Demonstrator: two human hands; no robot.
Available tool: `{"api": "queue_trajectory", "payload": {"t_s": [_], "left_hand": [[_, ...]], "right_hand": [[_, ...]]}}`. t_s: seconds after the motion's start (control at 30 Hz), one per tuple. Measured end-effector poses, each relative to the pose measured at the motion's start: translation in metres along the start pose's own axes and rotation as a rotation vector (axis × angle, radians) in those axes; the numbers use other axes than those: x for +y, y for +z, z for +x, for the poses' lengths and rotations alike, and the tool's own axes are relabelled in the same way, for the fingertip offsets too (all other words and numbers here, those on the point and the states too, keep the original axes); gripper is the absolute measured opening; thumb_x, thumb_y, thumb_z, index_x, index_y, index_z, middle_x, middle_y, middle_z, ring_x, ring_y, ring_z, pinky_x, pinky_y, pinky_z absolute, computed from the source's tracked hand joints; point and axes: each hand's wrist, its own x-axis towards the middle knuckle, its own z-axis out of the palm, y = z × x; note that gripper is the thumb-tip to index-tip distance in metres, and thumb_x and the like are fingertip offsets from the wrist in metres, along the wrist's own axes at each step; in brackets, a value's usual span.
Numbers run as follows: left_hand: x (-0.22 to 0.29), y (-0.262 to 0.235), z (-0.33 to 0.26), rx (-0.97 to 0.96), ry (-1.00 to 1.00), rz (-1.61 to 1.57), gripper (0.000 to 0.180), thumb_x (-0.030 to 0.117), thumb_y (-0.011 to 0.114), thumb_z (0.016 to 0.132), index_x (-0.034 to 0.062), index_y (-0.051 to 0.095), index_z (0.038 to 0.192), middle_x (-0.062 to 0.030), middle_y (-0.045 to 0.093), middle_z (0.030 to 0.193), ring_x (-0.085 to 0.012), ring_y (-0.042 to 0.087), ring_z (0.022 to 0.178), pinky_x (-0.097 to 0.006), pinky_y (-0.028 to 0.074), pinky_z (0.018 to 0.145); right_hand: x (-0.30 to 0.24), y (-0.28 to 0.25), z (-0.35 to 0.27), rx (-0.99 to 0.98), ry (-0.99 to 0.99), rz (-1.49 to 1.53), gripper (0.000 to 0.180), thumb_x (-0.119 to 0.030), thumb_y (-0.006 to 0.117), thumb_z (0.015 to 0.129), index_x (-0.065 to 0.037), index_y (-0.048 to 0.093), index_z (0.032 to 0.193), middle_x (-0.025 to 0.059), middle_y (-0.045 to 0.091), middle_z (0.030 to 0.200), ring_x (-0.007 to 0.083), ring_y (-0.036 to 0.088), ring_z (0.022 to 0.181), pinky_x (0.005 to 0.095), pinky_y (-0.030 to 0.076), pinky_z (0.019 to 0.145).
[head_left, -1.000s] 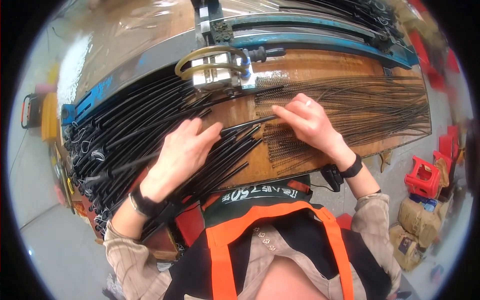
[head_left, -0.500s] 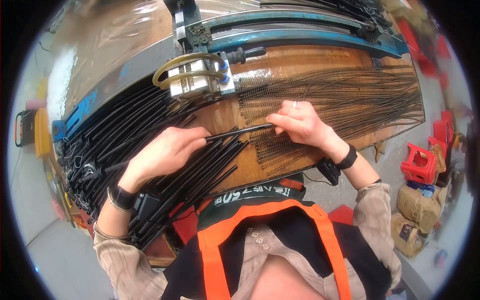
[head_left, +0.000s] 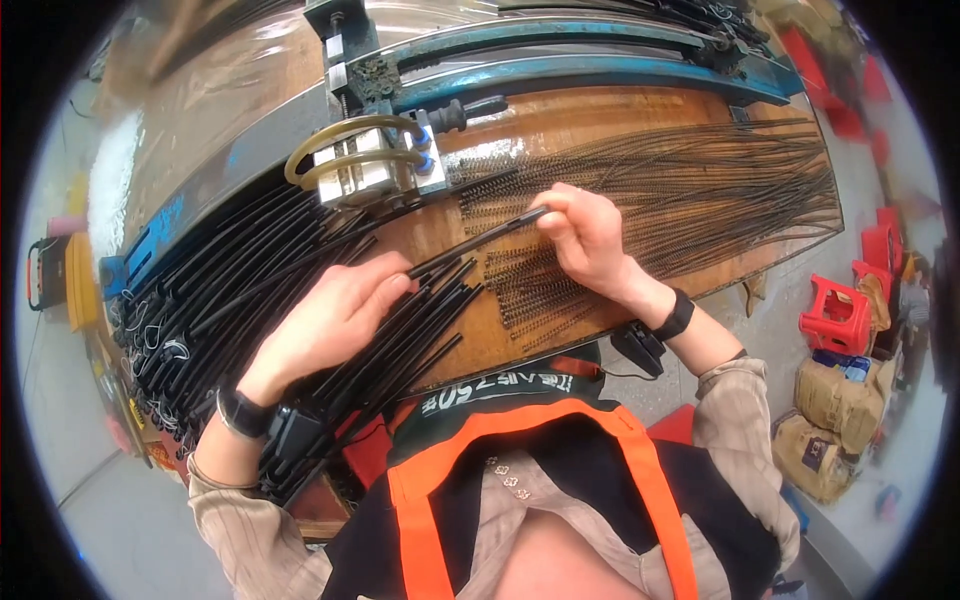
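Between my hands a thin black tube (head_left: pixel 475 240) runs slantwise, its right end higher. My left hand (head_left: pixel 335 310) is closed round its lower left part, above a pile of similar black tubes (head_left: pixel 420 325). My right hand (head_left: pixel 585 235) pinches the tube's right end between thumb and fingers; whether a spring sits inside that end I cannot tell. Below and beyond the right hand, many long thin coil springs (head_left: pixel 680 180) lie side by side on the wooden table (head_left: pixel 440 230).
A metal clamp block with clear hoses (head_left: pixel 365 165) stands just beyond my hands, beside a blue rail frame (head_left: pixel 560 75) along the far side. More black tubes with wire loops (head_left: pixel 165 350) hang at the left edge. A red stool (head_left: pixel 835 315) and brown sacks (head_left: pixel 835 400) stand at right.
My right hand has risen slightly, and the tube's right end has tilted upward with it. The left hand stays nearly in place, still holding the tube. The whole view has shifted a little left.
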Motion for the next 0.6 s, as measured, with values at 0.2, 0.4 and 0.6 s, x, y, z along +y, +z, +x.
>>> {"api": "queue_trajectory", "payload": {"t_s": [0.2,0.4,0.6], "left_hand": [[0.007,0.006,-0.001,0.104,0.080,0.510,0.012,0.016,0.052,0.097,0.0058,0.057,0.099,-0.0164,0.064,0.076,-0.0373,0.063,0.069,-0.046,0.049,0.058],[-0.010,0.015,0.027,0.285,0.182,0.661,0.010,0.015,0.054,0.095,0.0071,0.056,0.100,-0.0126,0.064,0.074,-0.0360,0.063,0.066,-0.045,0.051,0.056],[-0.028,0.034,0.050,0.456,0.291,0.754,0.015,0.014,0.056,0.092,0.0099,0.058,0.106,-0.0082,0.065,0.088,-0.0288,0.065,0.076,-0.041,0.051,0.060]], "right_hand": [[-0.014,-0.002,0.016,-0.373,-0.319,-0.326,0.039,-0.007,0.071,0.082,-0.003,0.063,0.120,0.0057,0.061,0.074,0.0217,0.054,0.060,0.0337,0.046,0.056],[0.030,-0.020,0.019,-0.113,-0.153,-0.299,0.059,-0.023,0.079,0.075,-0.007,0.060,0.128,0.0057,0.060,0.075,0.0225,0.056,0.066,0.0350,0.047,0.059],[0.010,-0.015,0.021,-0.251,0.023,-0.421,0.063,-0.032,0.081,0.070,-0.009,0.062,0.126,0.0067,0.062,0.081,0.0243,0.059,0.078,0.0349,0.048,0.066]]}}
